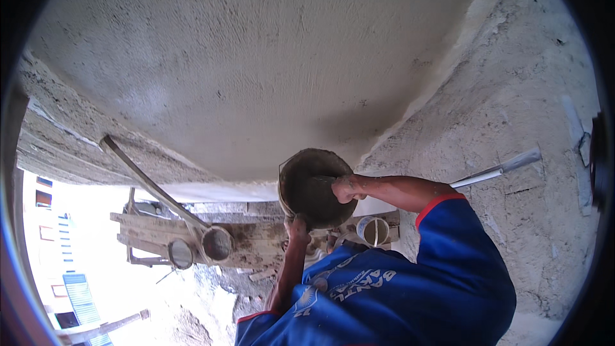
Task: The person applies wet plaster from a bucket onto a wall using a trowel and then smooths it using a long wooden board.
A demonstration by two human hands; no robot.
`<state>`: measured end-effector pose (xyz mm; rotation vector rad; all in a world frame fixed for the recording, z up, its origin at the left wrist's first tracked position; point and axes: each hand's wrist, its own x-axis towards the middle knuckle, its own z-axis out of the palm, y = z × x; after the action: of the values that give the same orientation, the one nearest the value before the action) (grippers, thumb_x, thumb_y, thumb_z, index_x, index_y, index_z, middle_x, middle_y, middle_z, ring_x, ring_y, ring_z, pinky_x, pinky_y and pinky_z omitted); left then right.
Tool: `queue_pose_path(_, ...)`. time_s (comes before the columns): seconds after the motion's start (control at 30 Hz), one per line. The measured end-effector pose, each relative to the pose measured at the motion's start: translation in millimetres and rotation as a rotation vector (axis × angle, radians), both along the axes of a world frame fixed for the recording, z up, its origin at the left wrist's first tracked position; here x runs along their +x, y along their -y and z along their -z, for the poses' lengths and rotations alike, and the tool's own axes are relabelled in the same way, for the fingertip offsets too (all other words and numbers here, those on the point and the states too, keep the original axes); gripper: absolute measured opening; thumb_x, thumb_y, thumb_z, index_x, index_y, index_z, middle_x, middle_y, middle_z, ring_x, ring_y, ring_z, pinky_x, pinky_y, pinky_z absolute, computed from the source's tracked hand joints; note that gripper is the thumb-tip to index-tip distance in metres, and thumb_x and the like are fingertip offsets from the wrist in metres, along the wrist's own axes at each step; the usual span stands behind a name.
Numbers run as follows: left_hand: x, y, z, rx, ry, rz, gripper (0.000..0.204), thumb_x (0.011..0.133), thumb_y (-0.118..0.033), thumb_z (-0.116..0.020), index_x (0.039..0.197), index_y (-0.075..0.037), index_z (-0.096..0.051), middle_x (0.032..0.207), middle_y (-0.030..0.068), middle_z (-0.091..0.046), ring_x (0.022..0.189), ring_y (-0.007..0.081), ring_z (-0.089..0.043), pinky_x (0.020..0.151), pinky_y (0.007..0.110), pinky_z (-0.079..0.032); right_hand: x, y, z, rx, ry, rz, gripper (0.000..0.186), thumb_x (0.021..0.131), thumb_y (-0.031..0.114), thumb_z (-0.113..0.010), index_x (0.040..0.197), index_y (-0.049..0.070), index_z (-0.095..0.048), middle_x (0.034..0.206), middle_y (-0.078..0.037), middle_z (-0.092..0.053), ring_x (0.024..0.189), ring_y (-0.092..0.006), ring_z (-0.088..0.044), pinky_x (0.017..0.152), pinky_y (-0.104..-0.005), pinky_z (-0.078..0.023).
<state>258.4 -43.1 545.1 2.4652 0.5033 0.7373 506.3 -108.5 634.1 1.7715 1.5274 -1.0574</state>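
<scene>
A dark, mortar-stained bucket (304, 202) is held in front of me, below a broad grey plastered surface (243, 57). My left hand (296, 230) grips its lower-left rim. My right hand (348, 188) reaches inside from the right, fingers closed on what looks like a thin tool, mostly lost in the bucket's shadow. The bucket's contents are too dark to make out clearly.
Wooden scaffold planks (147, 234) lie below, carrying a small white bucket (373, 232) and two round containers (218, 243). A long slanting bar (150, 182) stands at left. A straight metal strip (506, 166) lies against the rough wall (525, 90) at right.
</scene>
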Motion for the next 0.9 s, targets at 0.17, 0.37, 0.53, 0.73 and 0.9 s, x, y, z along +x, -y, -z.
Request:
queue_pose_path(0.17,-16.2,12.3,28.2,-0.326,-0.084,-0.085,0.041,0.056,0.005,-0.055,0.097,-0.002,-0.056,0.082,0.0100,-0.058,0.077,0.0252,-0.056,0.072,0.035,-0.043,-37.4,-20.6,-85.9,-0.102,-0.421,0.190,0.032,0.057,0.030,-0.065,0.076,0.004,-0.067,0.077,-0.011,-0.064,0.063,-0.0208,-0.060,0.058,-0.0345,-0.047)
queue_pose_path(0.37,-34.0,20.5,47.3,-0.382,0.108,0.038,0.035,0.069,-0.011,-0.057,0.102,0.000,-0.054,0.094,0.0163,-0.057,0.094,0.0343,-0.054,0.085,0.049,-0.037,-34.0,-21.3,-169.2,-0.222,-0.492,0.473,0.024,0.076,0.019,-0.060,0.094,0.007,-0.049,0.069,-0.007,-0.051,0.057,-0.0159,-0.053,0.047,-0.0329,-0.045)
queue_pose_path(0.53,-23.0,35.5,26.3,-0.257,-0.048,0.021,0.045,0.066,-0.022,-0.059,0.105,-0.001,-0.054,0.104,0.0172,-0.057,0.104,0.0329,-0.052,0.089,0.050,-0.034,14.6,4.6,-114.4,0.223,0.024,-0.141,0.029,0.073,0.008,-0.052,0.101,0.004,-0.054,0.084,-0.015,-0.063,0.075,-0.0274,-0.062,0.063,-0.0373,-0.050)
queue_pose_path(0.73,7.9,40.2,-0.6,-0.456,-0.295,0.082,0.049,0.068,-0.021,-0.056,0.114,-0.005,-0.051,0.117,0.0135,-0.052,0.112,0.0283,-0.047,0.091,0.057,-0.025,-5.2,-0.2,-65.0,0.207,0.047,-0.303,0.033,0.065,0.008,-0.054,0.096,-0.005,-0.054,0.088,-0.023,-0.062,0.085,-0.0330,-0.062,0.071,-0.0405,-0.050)
queue_pose_path(0.9,25.2,28.2,17.1,-0.371,-0.472,-0.099,0.039,0.076,-0.017,-0.049,0.114,-0.009,-0.052,0.112,0.0093,-0.057,0.111,0.0251,-0.048,0.092,0.053,-0.026,-38.7,11.1,-85.0,0.850,-0.255,-0.509,0.007,0.067,0.012,-0.056,0.067,0.006,-0.061,0.069,-0.012,-0.062,0.070,-0.0246,-0.063,0.060,-0.0378,-0.050)
